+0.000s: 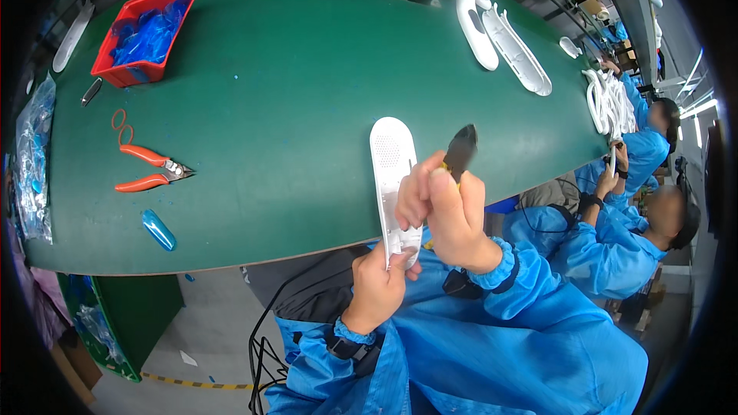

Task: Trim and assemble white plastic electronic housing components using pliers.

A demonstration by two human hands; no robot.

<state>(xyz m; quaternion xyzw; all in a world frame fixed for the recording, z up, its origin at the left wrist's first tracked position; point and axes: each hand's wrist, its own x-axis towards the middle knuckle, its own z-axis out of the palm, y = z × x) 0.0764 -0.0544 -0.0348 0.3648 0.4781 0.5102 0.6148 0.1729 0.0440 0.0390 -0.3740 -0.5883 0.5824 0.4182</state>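
Observation:
My left hand [377,290] is closed round the near end of a long white plastic shell [390,155], which stands out over the table's front edge. The shell's far end is rounded and has a patch of small holes. My right hand [453,219] is just right of the shell, its fingers wrapped round a tool that looks like cutters [462,149]. The cutters' dark, pointed head sticks up and away from the shell, with bits of yellow handle showing. The right fingers partly cover the shell's near half. Whether they touch it, I cannot tell.
On the green table [300,107] lie orange-handled pliers [157,169], a shiny blue piece [158,230], a red bin [131,74] of blue film and a clear plastic bag [34,165]. White shells [519,50] lie far right. Two co-workers [615,246] sit to the right.

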